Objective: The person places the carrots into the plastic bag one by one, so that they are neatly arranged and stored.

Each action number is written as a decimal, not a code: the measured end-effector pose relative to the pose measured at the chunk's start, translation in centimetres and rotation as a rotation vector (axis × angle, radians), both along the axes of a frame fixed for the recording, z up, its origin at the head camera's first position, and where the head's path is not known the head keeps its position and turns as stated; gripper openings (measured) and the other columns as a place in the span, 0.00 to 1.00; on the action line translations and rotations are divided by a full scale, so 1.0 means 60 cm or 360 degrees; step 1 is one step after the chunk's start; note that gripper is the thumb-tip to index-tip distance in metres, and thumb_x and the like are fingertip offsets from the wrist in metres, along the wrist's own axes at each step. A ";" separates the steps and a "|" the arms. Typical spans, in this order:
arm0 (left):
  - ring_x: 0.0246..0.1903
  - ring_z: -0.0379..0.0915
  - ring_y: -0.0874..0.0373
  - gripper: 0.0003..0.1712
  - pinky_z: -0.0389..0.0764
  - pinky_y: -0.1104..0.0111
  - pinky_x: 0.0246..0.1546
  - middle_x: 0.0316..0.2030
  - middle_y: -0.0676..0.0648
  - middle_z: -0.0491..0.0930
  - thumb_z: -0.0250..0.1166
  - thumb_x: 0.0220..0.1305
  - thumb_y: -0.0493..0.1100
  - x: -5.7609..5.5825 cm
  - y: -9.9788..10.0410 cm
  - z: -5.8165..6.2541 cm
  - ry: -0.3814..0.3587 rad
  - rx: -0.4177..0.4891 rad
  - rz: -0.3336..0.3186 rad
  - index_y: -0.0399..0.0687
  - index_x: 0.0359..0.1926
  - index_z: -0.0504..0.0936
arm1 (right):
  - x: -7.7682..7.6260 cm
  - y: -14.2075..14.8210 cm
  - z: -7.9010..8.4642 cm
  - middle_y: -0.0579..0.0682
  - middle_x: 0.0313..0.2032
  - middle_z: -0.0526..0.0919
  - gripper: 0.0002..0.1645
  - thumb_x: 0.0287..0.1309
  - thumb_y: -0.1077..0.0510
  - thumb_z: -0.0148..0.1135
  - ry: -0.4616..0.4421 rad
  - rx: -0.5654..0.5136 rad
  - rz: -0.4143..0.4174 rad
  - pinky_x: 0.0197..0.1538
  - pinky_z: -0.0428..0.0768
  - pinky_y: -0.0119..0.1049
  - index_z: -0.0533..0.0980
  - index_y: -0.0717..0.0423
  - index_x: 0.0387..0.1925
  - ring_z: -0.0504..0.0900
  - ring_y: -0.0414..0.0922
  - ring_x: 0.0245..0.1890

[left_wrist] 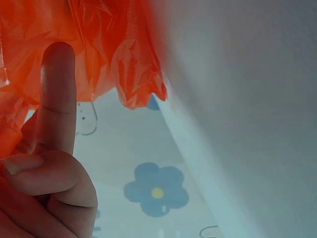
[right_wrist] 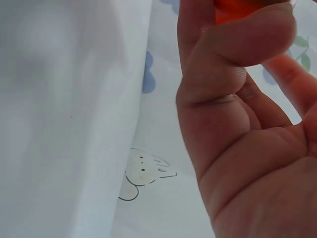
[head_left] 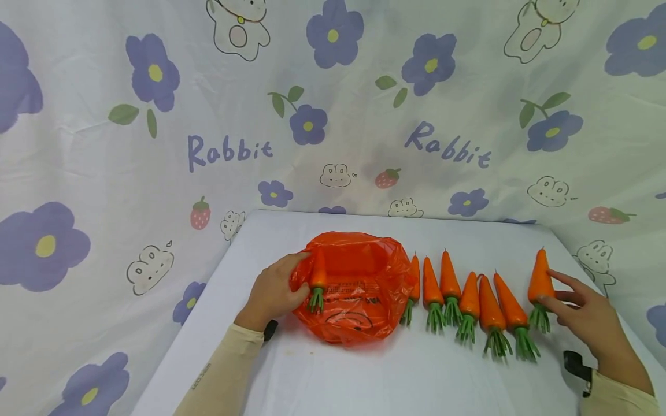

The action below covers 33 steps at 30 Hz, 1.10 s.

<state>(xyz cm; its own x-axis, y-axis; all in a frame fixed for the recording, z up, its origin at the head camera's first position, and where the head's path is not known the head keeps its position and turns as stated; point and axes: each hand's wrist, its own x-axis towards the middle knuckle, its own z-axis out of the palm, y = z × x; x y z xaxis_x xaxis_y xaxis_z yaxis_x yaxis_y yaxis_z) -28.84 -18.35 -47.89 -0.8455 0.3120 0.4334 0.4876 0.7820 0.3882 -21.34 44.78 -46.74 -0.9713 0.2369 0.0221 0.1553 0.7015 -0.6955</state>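
My left hand grips the left rim of a red plastic bag that stands with its mouth spread wide. One finger lies straight against the crinkled film in the left wrist view. A carrot with green stem ends lies at the bag's left side, close to the left thumb. On the far right, my right hand pinches another carrot between thumb and fingers, its tip pointing away from me. Only a bit of that carrot shows above the thumb in the right wrist view.
Between the bag and the right hand, several carrots lie in a slanting row, green ends toward me. They rest on a white table. Behind it hangs a cloth printed with flowers and rabbits.
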 end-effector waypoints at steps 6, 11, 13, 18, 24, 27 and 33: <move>0.57 0.81 0.50 0.37 0.84 0.48 0.55 0.62 0.51 0.81 0.70 0.58 0.48 0.003 -0.002 0.000 -0.0012 0.0004 0.0015 0.55 0.71 0.77 | 0.003 -0.007 0.002 0.78 0.64 0.72 0.54 0.66 0.38 0.70 0.0070 -0.0173 -0.0041 0.32 0.86 0.35 0.55 0.43 0.84 0.78 0.24 0.34; 0.57 0.81 0.50 0.37 0.84 0.47 0.54 0.61 0.51 0.82 0.69 0.58 0.48 0.006 -0.004 0.002 -0.0014 0.0009 0.0018 0.55 0.71 0.77 | 0.003 -0.012 0.004 0.54 0.57 0.78 0.51 0.65 0.41 0.72 0.0133 -0.0291 -0.0052 0.33 0.86 0.33 0.58 0.35 0.83 0.81 0.26 0.34; 0.57 0.81 0.50 0.37 0.84 0.47 0.54 0.61 0.51 0.82 0.70 0.58 0.48 0.006 -0.004 0.002 -0.0006 0.0013 0.0016 0.54 0.70 0.77 | 0.004 -0.014 0.006 0.39 0.51 0.79 0.49 0.65 0.43 0.73 0.0150 -0.0357 -0.0028 0.34 0.86 0.32 0.60 0.33 0.82 0.83 0.28 0.35; 0.57 0.81 0.50 0.36 0.84 0.49 0.55 0.61 0.51 0.82 0.70 0.58 0.48 0.002 -0.002 0.001 0.0018 0.0028 -0.0006 0.53 0.70 0.77 | 0.008 -0.025 0.017 0.24 0.42 0.83 0.44 0.69 0.52 0.70 0.0205 -0.0681 0.0087 0.34 0.85 0.31 0.63 0.33 0.81 0.86 0.33 0.36; 0.58 0.81 0.51 0.36 0.83 0.50 0.57 0.61 0.51 0.82 0.69 0.58 0.48 -0.002 0.000 0.000 0.0024 0.0068 -0.0023 0.53 0.70 0.77 | -0.003 -0.061 0.038 0.35 0.43 0.89 0.42 0.70 0.60 0.69 0.0307 -0.1016 0.0220 0.32 0.84 0.30 0.66 0.39 0.80 0.87 0.38 0.35; 0.58 0.81 0.51 0.36 0.83 0.50 0.57 0.62 0.51 0.81 0.69 0.59 0.48 -0.002 0.000 0.000 0.0020 0.0077 -0.0023 0.54 0.70 0.77 | -0.010 -0.092 0.050 0.36 0.44 0.89 0.42 0.69 0.60 0.69 0.0344 -0.0950 0.0290 0.29 0.82 0.30 0.66 0.41 0.80 0.86 0.39 0.33; 0.57 0.81 0.51 0.36 0.83 0.50 0.57 0.62 0.51 0.82 0.69 0.59 0.48 0.000 0.000 0.000 -0.0004 0.0082 -0.0009 0.54 0.70 0.77 | -0.021 -0.161 0.076 0.41 0.48 0.88 0.42 0.70 0.60 0.68 0.0305 -0.0727 0.0501 0.27 0.81 0.36 0.65 0.43 0.80 0.82 0.44 0.27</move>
